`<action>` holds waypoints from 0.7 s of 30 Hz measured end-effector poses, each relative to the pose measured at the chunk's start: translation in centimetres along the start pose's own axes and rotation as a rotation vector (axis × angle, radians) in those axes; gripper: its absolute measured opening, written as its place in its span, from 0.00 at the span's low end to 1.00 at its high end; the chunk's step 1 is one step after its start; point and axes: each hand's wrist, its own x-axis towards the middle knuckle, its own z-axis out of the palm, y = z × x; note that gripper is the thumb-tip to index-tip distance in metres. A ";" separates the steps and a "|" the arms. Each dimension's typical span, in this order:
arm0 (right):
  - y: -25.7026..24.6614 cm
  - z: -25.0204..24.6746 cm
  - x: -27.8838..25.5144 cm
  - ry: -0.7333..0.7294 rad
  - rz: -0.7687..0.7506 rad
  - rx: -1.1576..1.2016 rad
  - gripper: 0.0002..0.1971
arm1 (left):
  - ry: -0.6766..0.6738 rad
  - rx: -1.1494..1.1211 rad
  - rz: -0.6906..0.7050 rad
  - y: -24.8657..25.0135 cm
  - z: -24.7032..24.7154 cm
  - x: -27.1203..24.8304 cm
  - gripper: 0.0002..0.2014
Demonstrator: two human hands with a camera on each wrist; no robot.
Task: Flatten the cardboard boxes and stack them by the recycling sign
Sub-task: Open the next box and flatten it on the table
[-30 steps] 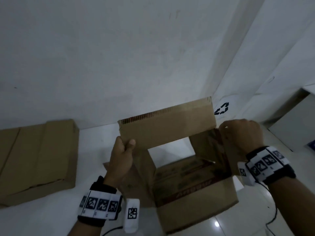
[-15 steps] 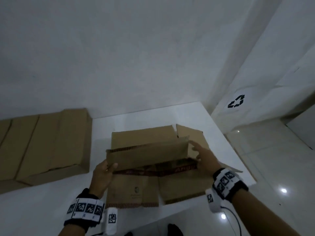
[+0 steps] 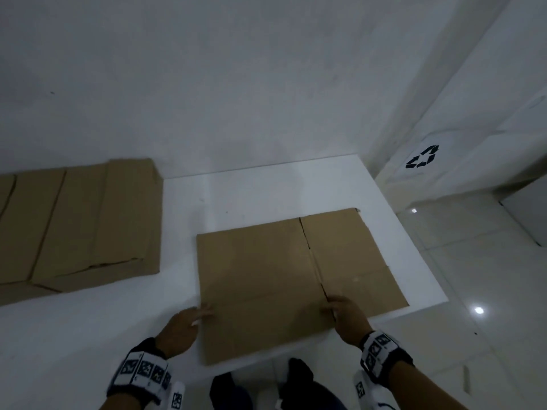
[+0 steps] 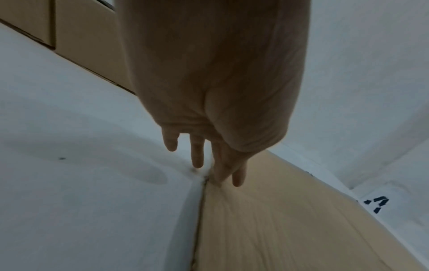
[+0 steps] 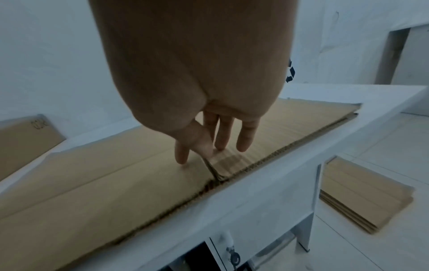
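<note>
The box [image 3: 296,279] lies flat on the white table [image 3: 266,187], pinned so it can't spring open, I'd say. Left hand [image 3: 183,324] presses straight fingers on its left edge; right hand [image 3: 344,313] spreads straight fingers by the seam, gripping nothing. The recycling sign [image 3: 422,157] waits to the right.

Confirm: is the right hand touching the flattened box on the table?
Touching. The right wrist view shows the right hand with straight fingers pressing their tips onto the flattened box beside its seam; no gap shows.
</note>
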 end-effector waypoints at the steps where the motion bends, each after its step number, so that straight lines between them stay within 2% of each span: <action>1: -0.7 -0.4 0.0 -0.003 0.004 -0.042 0.21 | 0.082 -0.028 -0.032 0.7 -0.2 0.5 0.22; 2: -1.5 -0.9 0.1 -0.002 0.005 -0.076 0.19 | 0.152 -0.038 -0.062 1.5 -0.3 1.2 0.20; 3: -2.0 -0.9 0.6 -0.003 0.002 -0.114 0.19 | 0.204 -0.006 -0.099 2.4 -0.5 1.9 0.24; 6: -4.9 -0.5 1.9 0.000 -0.015 -0.205 0.23 | 0.284 0.203 -0.173 4.7 -0.4 4.5 0.49; 8: -7.1 0.5 3.0 -0.033 -0.090 -0.258 0.28 | 0.210 0.289 -0.209 5.8 -0.1 6.0 0.63; 10: -9.4 1.5 4.0 -0.067 -0.192 -0.304 0.34 | 0.119 0.353 -0.257 6.0 0.2 7.2 0.70; 13: -12.5 3.0 5.2 -0.109 -0.288 -0.366 0.39 | 0.070 0.344 -0.289 5.5 0.8 8.0 0.73; 17: -14.2 4.9 6.3 -0.139 -0.241 -0.352 0.46 | 0.063 0.351 -0.299 5.5 1.1 8.5 0.72; 21: -13.5 5.3 6.6 -0.120 -0.243 -0.377 0.47 | 0.047 0.339 -0.312 5.5 1.0 8.7 0.72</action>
